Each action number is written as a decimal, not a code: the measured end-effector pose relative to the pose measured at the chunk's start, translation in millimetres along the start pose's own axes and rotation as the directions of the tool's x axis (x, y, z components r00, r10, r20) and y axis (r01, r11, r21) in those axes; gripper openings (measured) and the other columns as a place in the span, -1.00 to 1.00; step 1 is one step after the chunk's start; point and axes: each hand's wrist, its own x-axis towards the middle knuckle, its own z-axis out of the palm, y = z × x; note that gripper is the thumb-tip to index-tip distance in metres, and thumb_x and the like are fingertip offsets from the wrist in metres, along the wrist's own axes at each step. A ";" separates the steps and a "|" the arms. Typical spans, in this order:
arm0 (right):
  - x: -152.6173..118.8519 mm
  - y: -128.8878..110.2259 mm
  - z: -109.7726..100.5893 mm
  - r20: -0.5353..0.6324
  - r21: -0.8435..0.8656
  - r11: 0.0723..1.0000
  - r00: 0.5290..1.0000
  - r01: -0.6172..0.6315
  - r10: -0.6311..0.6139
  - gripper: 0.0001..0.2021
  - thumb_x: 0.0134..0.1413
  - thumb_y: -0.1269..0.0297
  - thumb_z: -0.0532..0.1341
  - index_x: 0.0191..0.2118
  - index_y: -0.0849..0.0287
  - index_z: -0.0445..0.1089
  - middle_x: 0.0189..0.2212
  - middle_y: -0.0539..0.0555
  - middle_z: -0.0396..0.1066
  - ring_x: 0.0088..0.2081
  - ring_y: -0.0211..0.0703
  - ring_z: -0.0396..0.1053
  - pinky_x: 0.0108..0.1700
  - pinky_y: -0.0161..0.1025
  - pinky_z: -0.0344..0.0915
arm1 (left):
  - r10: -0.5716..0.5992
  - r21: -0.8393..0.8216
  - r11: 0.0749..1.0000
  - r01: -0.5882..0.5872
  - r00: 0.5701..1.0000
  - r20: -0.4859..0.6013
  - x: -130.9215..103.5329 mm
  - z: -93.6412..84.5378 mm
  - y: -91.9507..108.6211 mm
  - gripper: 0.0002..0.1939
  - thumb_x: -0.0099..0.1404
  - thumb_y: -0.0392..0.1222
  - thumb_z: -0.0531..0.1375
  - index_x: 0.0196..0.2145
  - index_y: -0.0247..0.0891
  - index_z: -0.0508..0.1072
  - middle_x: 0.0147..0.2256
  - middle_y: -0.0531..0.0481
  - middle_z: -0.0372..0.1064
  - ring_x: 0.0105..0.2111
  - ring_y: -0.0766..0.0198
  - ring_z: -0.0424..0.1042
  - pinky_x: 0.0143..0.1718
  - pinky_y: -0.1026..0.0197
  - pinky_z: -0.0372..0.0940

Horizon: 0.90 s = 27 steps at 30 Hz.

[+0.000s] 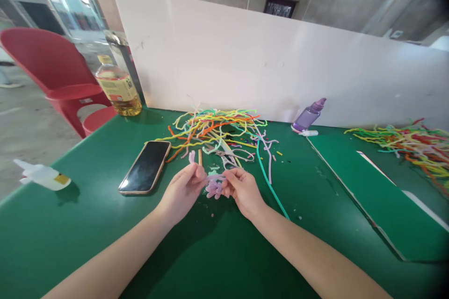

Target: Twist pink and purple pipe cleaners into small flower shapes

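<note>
Between my two hands is a lilac pipe cleaner piece (213, 188) bent into several small loops. My left hand (187, 188) pinches one part of it, and a short lilac end sticks up above the fingers. With its fingertips closed, my right hand (243, 190) grips the other side of the same piece. Just beyond the fingers lie scissors (229, 160) with pale handles and a small mint-green piece (213, 172). Behind them spreads a tangled heap of coloured pipe cleaners (217, 126).
A phone (145, 167) lies left of my hands, near a white squeeze bottle (45, 175). An oil bottle (118, 86) stands at the back left. A purple bottle (308, 116), a green board (379, 201) and more pipe cleaners (407, 142) are on the right. A white panel (245, 60) borders the table.
</note>
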 end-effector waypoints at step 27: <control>-1.4 2.9 -1.9 0.229 0.057 0.997 0.973 -0.049 0.034 -0.80 0.02 0.14 0.24 -0.34 0.12 0.24 -0.72 -0.17 0.25 -0.66 -0.37 0.16 -0.44 -0.34 0.23 | -0.053 0.873 0.472 -0.119 0.985 0.162 -7.8 3.4 -3.7 -0.72 0.31 -0.12 0.00 -0.43 -0.24 0.43 -0.46 0.02 0.35 -0.43 0.24 0.29 -0.37 0.29 0.11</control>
